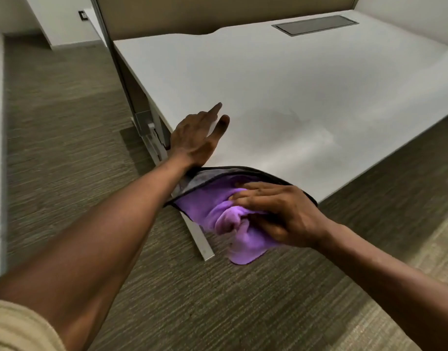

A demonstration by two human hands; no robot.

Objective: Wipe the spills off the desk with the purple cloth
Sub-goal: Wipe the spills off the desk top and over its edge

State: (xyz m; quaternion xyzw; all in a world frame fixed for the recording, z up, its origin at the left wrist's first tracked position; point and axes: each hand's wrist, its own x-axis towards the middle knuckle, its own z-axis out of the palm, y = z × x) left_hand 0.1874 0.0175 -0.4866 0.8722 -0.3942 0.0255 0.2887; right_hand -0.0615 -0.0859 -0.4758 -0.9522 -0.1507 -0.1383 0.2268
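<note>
The purple cloth (212, 211), with a black hem and grey underside, is bunched at the desk's near corner and hangs partly over the edge. My right hand (278, 211) grips its gathered middle. My left hand (197, 136) rests flat on the white desk (281, 79) near the left edge, fingers spread and pointing away, holding nothing. A faint greyish smear (291, 117) marks the desktop to the right of my left hand.
A grey cable hatch (315, 25) is set into the desk's far right. A beige partition panel (167, 13) stands behind the desk. The metal desk leg (152, 130) and foot rail (200, 239) stand on grey-brown carpet (65, 148).
</note>
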